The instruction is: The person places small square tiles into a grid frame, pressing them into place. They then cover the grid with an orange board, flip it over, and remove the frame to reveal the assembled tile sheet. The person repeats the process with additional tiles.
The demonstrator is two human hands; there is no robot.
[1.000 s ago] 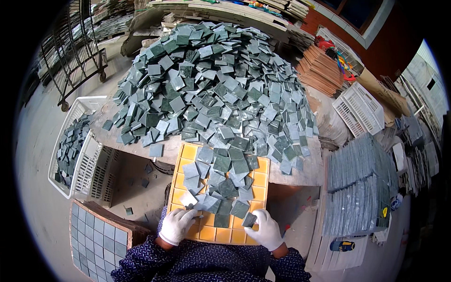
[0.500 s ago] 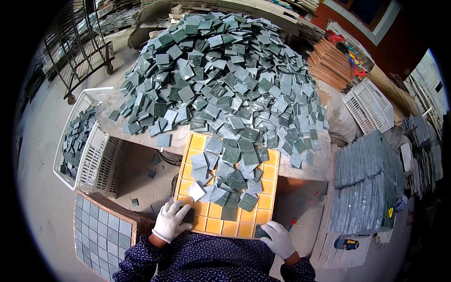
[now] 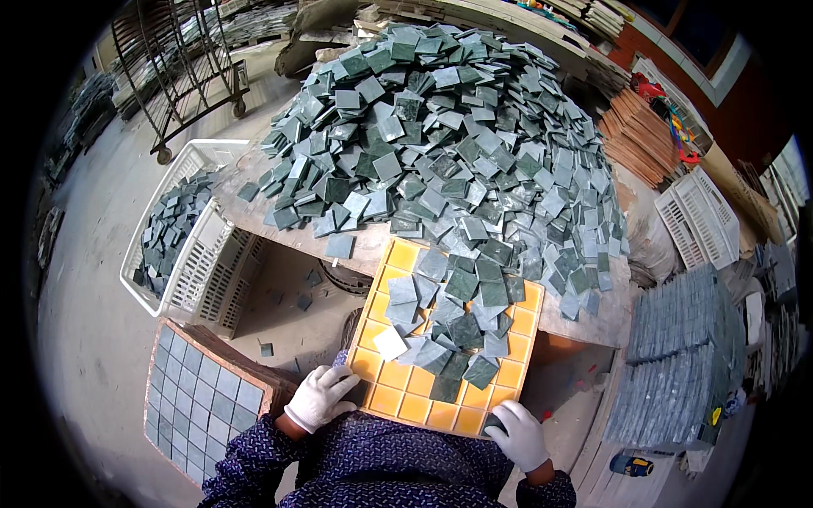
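Left hand [image 3: 320, 398], right hand [image 3: 521, 438] have spread to tray [image 3: 395, 373] near corners.
Both curled narrow, fingers at dark tiles [image 3: 357, 393]; can't tell if gripped.

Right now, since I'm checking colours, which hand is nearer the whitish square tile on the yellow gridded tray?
Left: the left hand is below-left of the whitish tile; the right hand is farther off, below-right of it.

wheeled rack [image 3: 182, 74], upper left | brown stacked sheets [image 3: 639, 135] | white crate [image 3: 698, 218], right
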